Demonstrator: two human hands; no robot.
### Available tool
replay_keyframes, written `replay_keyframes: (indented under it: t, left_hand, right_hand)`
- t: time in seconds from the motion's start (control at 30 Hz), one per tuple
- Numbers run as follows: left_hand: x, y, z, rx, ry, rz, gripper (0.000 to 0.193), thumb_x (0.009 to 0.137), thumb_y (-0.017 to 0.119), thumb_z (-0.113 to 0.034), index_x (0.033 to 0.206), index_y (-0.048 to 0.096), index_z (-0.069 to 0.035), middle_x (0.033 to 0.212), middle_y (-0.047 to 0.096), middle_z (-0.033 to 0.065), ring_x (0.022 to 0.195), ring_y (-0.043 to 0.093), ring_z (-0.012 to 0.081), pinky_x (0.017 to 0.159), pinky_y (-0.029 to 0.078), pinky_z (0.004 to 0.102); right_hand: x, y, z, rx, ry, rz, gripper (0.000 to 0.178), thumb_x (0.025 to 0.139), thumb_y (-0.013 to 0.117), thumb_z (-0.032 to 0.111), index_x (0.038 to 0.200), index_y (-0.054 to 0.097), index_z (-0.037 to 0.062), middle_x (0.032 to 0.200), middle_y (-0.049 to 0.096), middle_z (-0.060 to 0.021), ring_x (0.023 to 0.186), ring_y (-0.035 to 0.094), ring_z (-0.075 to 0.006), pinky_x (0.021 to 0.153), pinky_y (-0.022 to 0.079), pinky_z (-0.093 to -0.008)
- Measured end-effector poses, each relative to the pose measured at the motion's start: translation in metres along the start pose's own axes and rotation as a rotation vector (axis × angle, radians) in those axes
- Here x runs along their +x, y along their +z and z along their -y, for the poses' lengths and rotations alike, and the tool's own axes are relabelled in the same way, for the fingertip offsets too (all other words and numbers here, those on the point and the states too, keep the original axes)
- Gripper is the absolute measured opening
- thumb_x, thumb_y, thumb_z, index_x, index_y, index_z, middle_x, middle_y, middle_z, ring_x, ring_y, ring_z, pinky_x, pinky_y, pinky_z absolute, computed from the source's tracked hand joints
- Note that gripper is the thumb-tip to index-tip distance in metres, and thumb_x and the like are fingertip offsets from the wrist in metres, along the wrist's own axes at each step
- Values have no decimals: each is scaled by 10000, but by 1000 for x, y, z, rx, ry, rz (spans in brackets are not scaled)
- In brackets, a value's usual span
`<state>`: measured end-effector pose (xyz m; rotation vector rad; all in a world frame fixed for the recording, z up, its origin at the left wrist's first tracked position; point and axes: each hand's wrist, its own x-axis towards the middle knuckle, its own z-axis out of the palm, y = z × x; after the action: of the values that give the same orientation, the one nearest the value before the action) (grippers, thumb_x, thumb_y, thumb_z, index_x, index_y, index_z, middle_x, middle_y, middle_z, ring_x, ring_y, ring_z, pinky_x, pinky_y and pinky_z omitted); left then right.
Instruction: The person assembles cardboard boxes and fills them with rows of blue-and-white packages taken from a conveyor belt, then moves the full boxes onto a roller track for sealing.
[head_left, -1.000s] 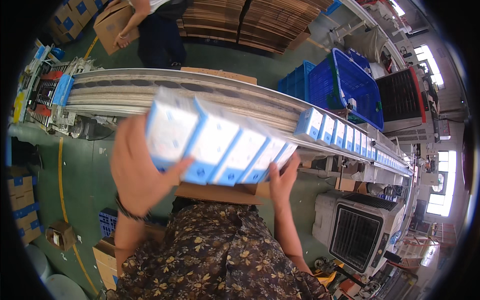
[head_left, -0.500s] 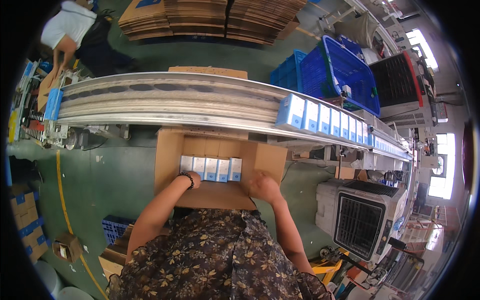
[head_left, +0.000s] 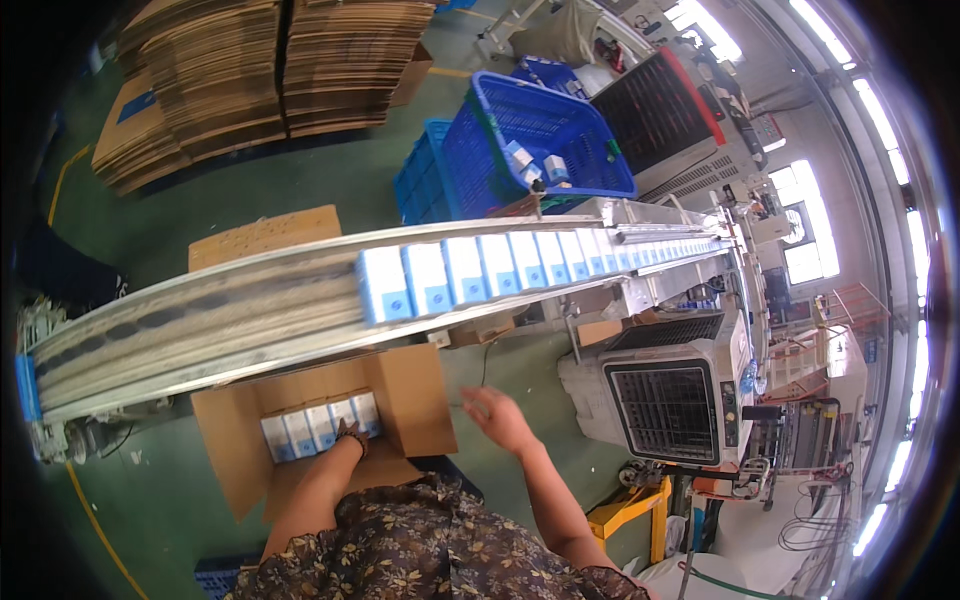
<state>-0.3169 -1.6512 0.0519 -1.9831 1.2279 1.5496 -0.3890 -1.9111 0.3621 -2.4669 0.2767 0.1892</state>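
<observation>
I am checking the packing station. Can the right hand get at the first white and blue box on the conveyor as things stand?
Probably yes. The right hand is empty and raised beside the open carton, just below the conveyor. Nothing stands between it and the first box.

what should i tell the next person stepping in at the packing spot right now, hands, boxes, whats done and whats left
Left hand: down inside the open cardboard carton, on the row of blue-and-white boxes standing along its far wall. Whether it grips one cannot be seen.
Right hand: empty, open, in the air to the right of the carton, below the conveyor.
Done: one row of boxes stands in the carton.
Left: the near part of the carton is bare cardboard. A line of the same boxes on the belt runs from mid-conveyor off to the right.
Nearby: blue crates behind the conveyor, flat cardboard stacks beyond.
</observation>
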Motion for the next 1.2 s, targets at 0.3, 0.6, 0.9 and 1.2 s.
replay_keyframes:
  t: [0.3, 0.6, 0.9, 1.2]
  left_hand:
    - [-183, -97, -4, -365, 474, -1002, 234, 848, 553, -75, 1061, 648, -75, 1058, 627, 118, 1013, 579, 330, 856, 512, 415]
    - [-275, -175, 114, -945, -318, -1573, 519, 832, 706, -388, 1098, 540, 25, 1013, 638, 230, 956, 615, 389, 823, 506, 445]
    - [-358, -112, 151, -1012, -394, -1819, 688, 706, 851, -371, 1154, 500, 16, 982, 692, 185, 909, 686, 297, 787, 528, 370]
    - [-373, 33, 55, -1358, 244, -2071, 719, 810, 758, -309, 1325, 423, 64, 1224, 587, 228, 1059, 633, 316, 885, 536, 435]
  right_hand:
    - [155, -71, -56, -512, -124, -644, 471, 871, 668, 243, 1244, 548, -19, 1081, 622, -207, 999, 576, -383, 891, 475, -443]
    - [223, -24, 0, -149, 75, -369, 868, 789, 680, 593, 1320, 457, -56, 1137, 634, -261, 1063, 612, -400, 879, 487, -445]
    - [166, 16, 144, 303, -131, -411, 822, 764, 774, 433, 1343, 422, -33, 1107, 646, -237, 1056, 616, -373, 898, 474, -420]
    - [-16, 135, 92, 380, -186, -651, 869, 804, 731, 401, 1399, 337, -96, 1369, 452, -293, 1288, 423, -423, 1107, 261, -543]
